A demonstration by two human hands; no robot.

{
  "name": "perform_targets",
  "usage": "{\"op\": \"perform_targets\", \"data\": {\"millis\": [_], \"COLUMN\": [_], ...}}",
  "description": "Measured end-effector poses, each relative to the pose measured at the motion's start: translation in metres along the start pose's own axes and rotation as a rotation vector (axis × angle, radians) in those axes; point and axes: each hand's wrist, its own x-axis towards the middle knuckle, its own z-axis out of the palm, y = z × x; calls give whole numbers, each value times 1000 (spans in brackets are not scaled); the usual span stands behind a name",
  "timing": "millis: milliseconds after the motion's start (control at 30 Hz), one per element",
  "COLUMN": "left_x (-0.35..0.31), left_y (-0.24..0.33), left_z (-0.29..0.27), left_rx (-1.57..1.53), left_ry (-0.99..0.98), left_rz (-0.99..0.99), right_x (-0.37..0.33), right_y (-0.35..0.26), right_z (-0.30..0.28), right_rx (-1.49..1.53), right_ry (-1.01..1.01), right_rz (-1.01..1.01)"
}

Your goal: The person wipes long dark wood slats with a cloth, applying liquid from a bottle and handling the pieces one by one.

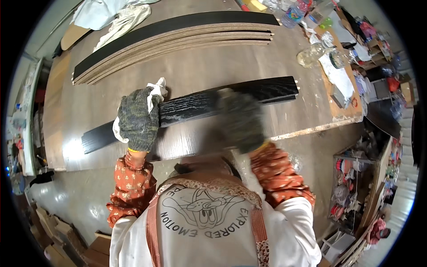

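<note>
A long black wood-grain board (189, 107) lies slantwise across the worktable in front of me, with the dark edge of another strip (284, 99) showing beneath its right end. My left hand (138, 119), in a dark knitted glove, rests over the board's left part. Its fingers close on a crumpled white cloth (158, 89), which sticks out above and beside the glove. Over the board's right half is my right hand (241, 119), gloved alike and smeared by motion. Its fingers are too blurred to read, and anything under it is hidden.
Farther back on the brown table (187, 62) lies a stack of black-topped boards (178, 27). Pale cloths (126, 22) lie at the far left. Plastic bottles (311, 54) stand or lie at the right edge. A cluttered shelf unit (351, 182) stands right of the table.
</note>
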Motion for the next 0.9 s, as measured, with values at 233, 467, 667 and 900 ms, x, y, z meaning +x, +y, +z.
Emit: {"op": "perform_targets", "data": {"millis": [233, 467, 667, 900], "left_x": [-9, -11, -12, -10], "left_y": [-10, -12, -16, -12], "left_z": [3, 4, 10, 10], "left_rx": [-67, -69, -44, -65], "left_ry": [115, 133, 48, 130], "left_rz": [78, 103, 54, 41], "right_x": [3, -30, -32, -46], "right_y": [43, 93, 72, 62], "right_z": [-8, -9, -17, -5], "right_rx": [113, 278, 1101, 1019], "right_ry": [-44, -215, -297, -157], "right_rz": [153, 727, 1168, 896]}}
